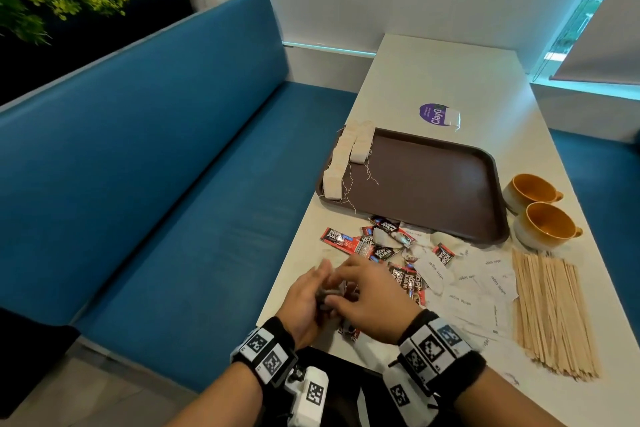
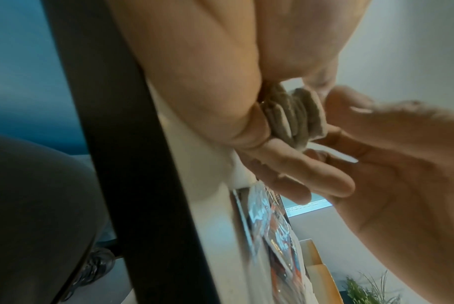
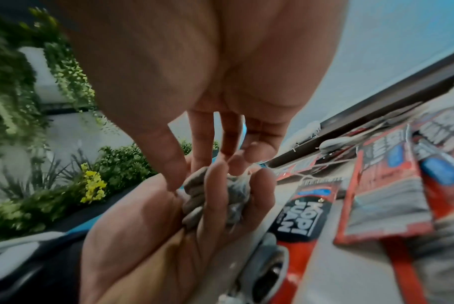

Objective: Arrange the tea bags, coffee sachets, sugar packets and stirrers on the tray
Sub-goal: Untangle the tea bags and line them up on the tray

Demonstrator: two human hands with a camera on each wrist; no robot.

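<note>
Tea bags (image 2: 293, 117) sit bunched and clamped in the left hand (image 1: 304, 302) at the table's near edge, right hand (image 1: 372, 298) pinching their top; loose strings risk snagging and spilling bags short of the tray (image 1: 433, 177) beyond the scattered coffee sachets (image 1: 374, 246).

The tray (image 1: 433, 180) is smooth matt brown plastic. Tea bags (image 1: 341, 158) look like soft porous paper (strings of thin thread). Coffee sachets (image 1: 348, 242) are glossy foil, stirrers (image 1: 554, 315) bare pale wood, cups (image 1: 540, 208) glazed ceramic.
</note>
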